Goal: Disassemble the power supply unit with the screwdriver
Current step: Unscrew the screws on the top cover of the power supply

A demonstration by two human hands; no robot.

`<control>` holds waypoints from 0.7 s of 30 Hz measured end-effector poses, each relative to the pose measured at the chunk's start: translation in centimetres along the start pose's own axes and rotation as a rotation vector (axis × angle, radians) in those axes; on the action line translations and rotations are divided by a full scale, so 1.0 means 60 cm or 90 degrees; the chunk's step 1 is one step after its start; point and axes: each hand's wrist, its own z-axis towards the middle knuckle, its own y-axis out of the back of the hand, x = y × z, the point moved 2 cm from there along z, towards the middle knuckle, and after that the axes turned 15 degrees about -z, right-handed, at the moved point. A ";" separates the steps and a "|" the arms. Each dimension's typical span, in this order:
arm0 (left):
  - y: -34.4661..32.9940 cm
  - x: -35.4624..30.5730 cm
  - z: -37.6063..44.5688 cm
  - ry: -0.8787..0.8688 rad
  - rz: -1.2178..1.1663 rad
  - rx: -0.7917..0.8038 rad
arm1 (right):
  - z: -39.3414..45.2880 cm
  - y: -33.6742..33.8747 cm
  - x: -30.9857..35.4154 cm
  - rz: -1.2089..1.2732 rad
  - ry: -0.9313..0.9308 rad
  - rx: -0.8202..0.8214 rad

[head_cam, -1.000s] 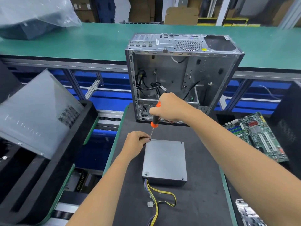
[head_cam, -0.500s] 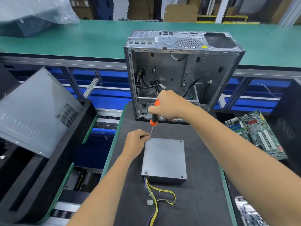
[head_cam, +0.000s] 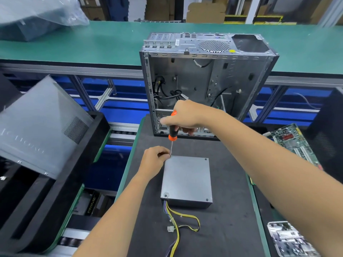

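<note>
The right hand (head_cam: 187, 117) grips the orange and black screwdriver (head_cam: 172, 131) upright, its tip at the far left corner of the power supply unit (head_cam: 186, 179). The left hand (head_cam: 153, 160) pinches the thin shaft just above that corner. Against one second ago almost nothing has moved (only the right hand's fingers look shifted on the handle), so I judge the first screw is still being turned out. The unit lies flat on the dark surface (head_cam: 232, 210), three other corner screws seated, near the open computer case (head_cam: 204, 80)
</note>
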 end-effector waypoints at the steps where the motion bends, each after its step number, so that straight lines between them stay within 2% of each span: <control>1: 0.001 0.000 0.000 0.005 -0.010 0.004 | 0.002 0.002 0.002 -0.014 0.001 0.007; 10: 0.006 0.006 -0.001 0.053 -0.062 0.017 | 0.018 0.011 0.021 -0.008 0.018 0.094; 16: 0.004 0.004 -0.001 0.055 -0.065 0.020 | 0.010 0.032 0.025 -0.141 0.057 0.155; 21: 0.002 0.004 -0.001 0.058 -0.067 0.015 | -0.002 0.027 0.041 -0.240 0.116 0.146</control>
